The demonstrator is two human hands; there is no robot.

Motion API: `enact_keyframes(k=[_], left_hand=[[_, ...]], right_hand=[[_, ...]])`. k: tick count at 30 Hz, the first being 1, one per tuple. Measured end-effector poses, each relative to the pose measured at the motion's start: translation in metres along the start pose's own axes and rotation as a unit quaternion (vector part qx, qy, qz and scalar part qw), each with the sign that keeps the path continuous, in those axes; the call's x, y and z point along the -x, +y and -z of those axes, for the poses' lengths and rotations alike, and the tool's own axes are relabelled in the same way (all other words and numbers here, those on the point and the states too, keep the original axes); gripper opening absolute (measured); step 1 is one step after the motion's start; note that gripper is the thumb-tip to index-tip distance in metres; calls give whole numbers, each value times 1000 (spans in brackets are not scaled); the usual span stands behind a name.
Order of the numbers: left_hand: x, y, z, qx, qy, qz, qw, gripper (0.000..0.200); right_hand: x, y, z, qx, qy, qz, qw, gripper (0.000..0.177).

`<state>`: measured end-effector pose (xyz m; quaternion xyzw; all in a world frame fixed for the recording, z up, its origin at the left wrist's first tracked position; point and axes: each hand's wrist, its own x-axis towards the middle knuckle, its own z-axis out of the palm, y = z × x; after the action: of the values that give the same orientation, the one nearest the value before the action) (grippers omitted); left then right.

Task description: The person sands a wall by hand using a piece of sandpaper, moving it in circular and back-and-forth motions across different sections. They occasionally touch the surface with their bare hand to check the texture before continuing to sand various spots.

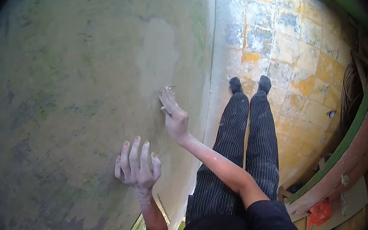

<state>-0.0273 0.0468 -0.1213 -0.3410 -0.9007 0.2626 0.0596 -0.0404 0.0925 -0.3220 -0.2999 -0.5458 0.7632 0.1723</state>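
A large grey-green wall (61,78) with green and dark stains fills the left side of the head view. My right hand (176,118), coated in pale dust, presses its fingers together over a thin curled sheet (169,86) against the wall. Only the sheet's edge shows past the fingertips, so I cannot tell its exact kind. Just above that hand lies a smoother, lighter patch (158,53) on the wall surface. Lower down, my left hand (138,164) is just as dusty, with its fingers spread at the wall and nothing in them.
Worn yellow and white tiles (305,69) cover the floor beneath my feet in dark socks. At the right a curved red and green ledge (345,170) bounds the floor, near a coil of dark cable (350,91). A red plastic bag (319,214) lies beyond it.
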Motion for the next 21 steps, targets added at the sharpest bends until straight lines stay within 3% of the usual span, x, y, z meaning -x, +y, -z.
enact_keyframes(k=[3, 7, 10, 13, 17, 20, 21], left_hand=[[-11, 5, -13, 51, 8, -11, 999, 22], [-21, 11, -28, 97, 29, -24, 995, 20], [-25, 13, -29, 105, 33, -16, 994, 20], [-25, 13, -30, 101, 40, -22, 994, 20], [-27, 15, -27, 118, 42, -20, 992, 22], [-24, 16, -30, 108, 46, -18, 993, 20], [-23, 16, -31, 94, 46, -14, 994, 18]], right_hand=[[4, 10, -1, 4, -24, 35, 999, 58], [-95, 18, -16, 7, 69, 100, 993, 52], [-152, 6, -15, -90, 92, 16, 992, 51], [-105, -2, -11, -52, 52, 50, 996, 50], [2, 11, -2, -41, 13, 11, 999, 51], [-33, 27, -9, -52, 56, 48, 996, 48], [-63, 22, -13, -53, 84, 19, 995, 46]])
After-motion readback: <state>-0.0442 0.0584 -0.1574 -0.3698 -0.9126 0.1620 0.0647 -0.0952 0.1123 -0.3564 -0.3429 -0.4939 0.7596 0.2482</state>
